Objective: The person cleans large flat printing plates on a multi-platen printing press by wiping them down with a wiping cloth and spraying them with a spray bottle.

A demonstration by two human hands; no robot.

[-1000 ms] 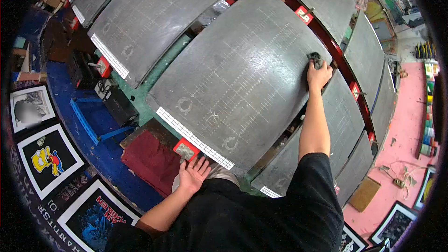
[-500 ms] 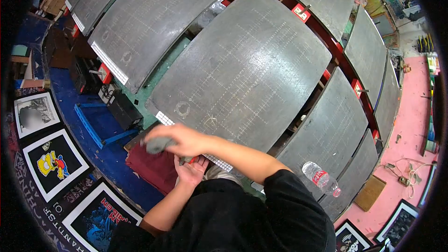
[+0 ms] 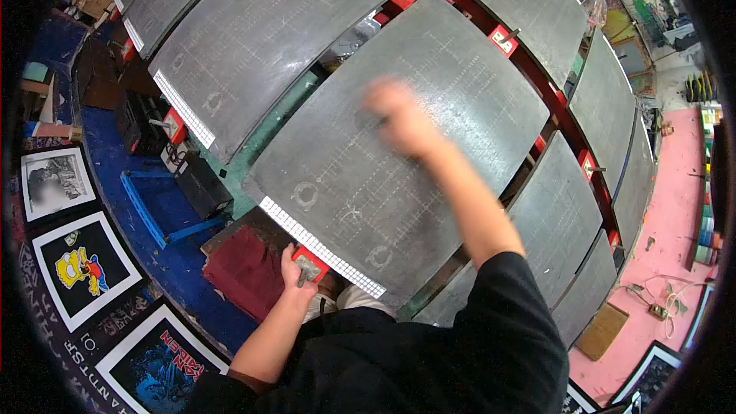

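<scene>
My right hand (image 3: 402, 119), smeared by motion, is over the middle of a grey platen (image 3: 330, 161) marked with white grid lines. Its fingers are closed around a grey wad (image 3: 368, 117) that looks like a rag, mostly hidden under the hand and blending with the surface. At the platen's near edge, my left hand (image 3: 295, 270) grips a red bracket (image 3: 310, 264) with a metal plate on it. A white gridded strip (image 3: 322, 247) runs along that edge, just above the bracket.
More grey platens (image 3: 284, 23) stand around, separated by gaps with red rails (image 3: 468, 8). On the left are a blue metal frame (image 3: 146, 207), a black box (image 3: 201, 184) and several framed prints (image 3: 84, 264). Maroon cloth (image 3: 245, 268) lies beside my left arm.
My right hand has swung forward from the near edge to the platen's middle with the grey wad. My left hand, palm up before, now grips the red bracket. A plastic bottle has gone from view.
</scene>
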